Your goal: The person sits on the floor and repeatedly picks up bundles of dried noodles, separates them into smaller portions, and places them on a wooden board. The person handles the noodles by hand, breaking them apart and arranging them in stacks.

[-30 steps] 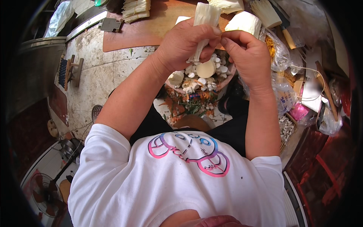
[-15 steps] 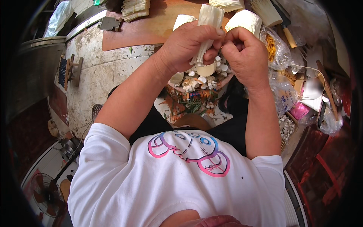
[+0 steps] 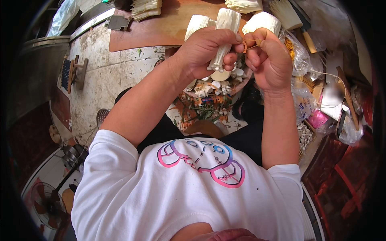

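Note:
My left hand point(image 3: 203, 48) is closed round a slim bunch of white enoki mushrooms point(image 3: 228, 20), its small caps pointing down toward me. Close on its right, my right hand point(image 3: 272, 60) pinches a thin orange-yellow rubber band point(image 3: 251, 42). The band reaches across to the left fingertips beside the bunch; whether it loops round the stems is hidden. Below both hands stands a round tub point(image 3: 246, 82) heaped with white mushroom pieces and pale round stubs.
Beyond my hands lies a brown board point(image 3: 148, 34), with enoki bundles point(image 3: 262, 23) on and beside it. A wooden-handled knife point(image 3: 309, 40) and a clear bag with yellow bands point(image 3: 290, 48) are at right. A flat metal piece point(image 3: 118, 23) sits at the board's left corner.
My right hand has drawn slightly right and its fingers have loosened, so the stretched rubber band now shows between the hands. The left hand with the enoki has shifted a little right.

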Available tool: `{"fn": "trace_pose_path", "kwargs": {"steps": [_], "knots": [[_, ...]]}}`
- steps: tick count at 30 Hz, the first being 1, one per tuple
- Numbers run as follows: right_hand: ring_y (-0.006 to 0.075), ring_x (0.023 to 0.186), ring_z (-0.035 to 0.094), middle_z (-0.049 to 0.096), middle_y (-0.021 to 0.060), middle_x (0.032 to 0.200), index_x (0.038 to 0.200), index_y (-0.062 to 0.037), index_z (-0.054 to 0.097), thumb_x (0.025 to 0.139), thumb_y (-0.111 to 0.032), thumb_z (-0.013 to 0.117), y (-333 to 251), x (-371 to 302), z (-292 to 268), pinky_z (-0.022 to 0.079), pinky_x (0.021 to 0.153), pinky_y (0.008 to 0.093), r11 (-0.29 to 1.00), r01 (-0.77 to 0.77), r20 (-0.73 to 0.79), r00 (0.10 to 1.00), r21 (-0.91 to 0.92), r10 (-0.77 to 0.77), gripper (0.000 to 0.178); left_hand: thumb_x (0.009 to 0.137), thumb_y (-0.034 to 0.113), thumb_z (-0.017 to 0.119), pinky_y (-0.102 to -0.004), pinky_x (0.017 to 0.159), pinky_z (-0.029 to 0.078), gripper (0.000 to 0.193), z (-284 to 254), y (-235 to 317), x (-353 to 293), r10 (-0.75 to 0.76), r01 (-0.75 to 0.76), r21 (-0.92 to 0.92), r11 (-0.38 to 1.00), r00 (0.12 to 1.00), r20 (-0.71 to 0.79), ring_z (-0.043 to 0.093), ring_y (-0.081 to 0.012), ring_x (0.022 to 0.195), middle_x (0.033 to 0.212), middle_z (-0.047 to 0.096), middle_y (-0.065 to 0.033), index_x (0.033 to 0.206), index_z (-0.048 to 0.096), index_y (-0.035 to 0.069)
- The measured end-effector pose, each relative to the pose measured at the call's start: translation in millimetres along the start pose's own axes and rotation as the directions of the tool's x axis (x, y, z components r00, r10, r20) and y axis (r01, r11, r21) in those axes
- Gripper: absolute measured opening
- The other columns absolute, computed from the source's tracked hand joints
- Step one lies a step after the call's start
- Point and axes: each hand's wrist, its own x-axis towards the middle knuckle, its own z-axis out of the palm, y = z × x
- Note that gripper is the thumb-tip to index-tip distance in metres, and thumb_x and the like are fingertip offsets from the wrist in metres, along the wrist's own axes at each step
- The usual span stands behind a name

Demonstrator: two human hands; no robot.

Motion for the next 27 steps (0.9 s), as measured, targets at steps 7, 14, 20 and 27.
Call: {"fn": "trace_pose_path", "kwargs": {"steps": [7, 14, 20, 27], "knots": [[0.0069, 0.04, 0.036, 0.057, 0.0045, 0.07, 0.086, -0.0049, 0.055, 0.086, -0.013, 0.049, 0.4, 0.8, -6.1, 0.032, 0.039, 0.0213, 0.925, -0.288, 0.292, 0.933, 0.249, 0.212, 0.01, 0.089, 0.013, 0.058, -0.0259, 0.049, 0.043, 0.012, -4.4, 5.4, 2.2, 0.089, -0.087, 0.018, 0.996, 0.991, -0.104, 0.049, -0.0083, 0.054, 0.079, 0.058, -0.005, 0.095, 0.055, 0.003], [0.0066, 0.04, 0.043, 0.057, 0.0038, 0.063, 0.107, 0.0037, 0.062, 0.087, -0.007, 0.046, -2.0, -3.2, 10.5, 0.037, 0.039, 0.0182, 0.942, -0.334, 0.204, 0.921, -0.027, 0.333, 0.027, 0.083, 0.006, 0.061, -0.0268, 0.046, 0.045, 0.011, -1.2, 19.7, -2.2, 0.352, -0.301, 0.353, 0.886, 0.931, -0.091, 0.055, -0.0137, 0.053, 0.075, 0.06, -0.0099, 0.088, 0.057, -0.002], [0.0037, 0.038, 0.042, 0.056, 0.0011, 0.061, 0.111, 0.0031, 0.062, 0.092, -0.01, 0.049, 3.5, -3.9, 12.2, 0.035, 0.038, 0.016, 0.952, -0.305, 0.196, 0.935, 0.015, 0.296, 0.026, 0.083, 0.008, 0.061, -0.0264, 0.046, 0.045, 0.011, -2.5, 18.3, -5.2, 0.332, -0.23, 0.499, 0.836, 0.935, -0.126, 0.056, -0.0128, 0.054, 0.072, 0.06, -0.0076, 0.089, 0.058, 0.0], [0.0025, 0.037, 0.04, 0.052, -0.0026, 0.054, 0.12, -0.0015, 0.06, 0.092, -0.015, 0.062, -1.3, -1.9, 10.2, 0.032, 0.035, 0.0151, 0.98, -0.198, 0.222, 0.957, 0.024, 0.188, 0.031, 0.083, 0.009, 0.061, -0.0262, 0.047, 0.046, 0.013, -6.7, 21.5, -5.3, 0.443, -0.272, 0.58, 0.768, 0.879, -0.174, 0.056, -0.0119, 0.055, 0.074, 0.062, -0.0081, 0.091, 0.058, -0.001]]}}
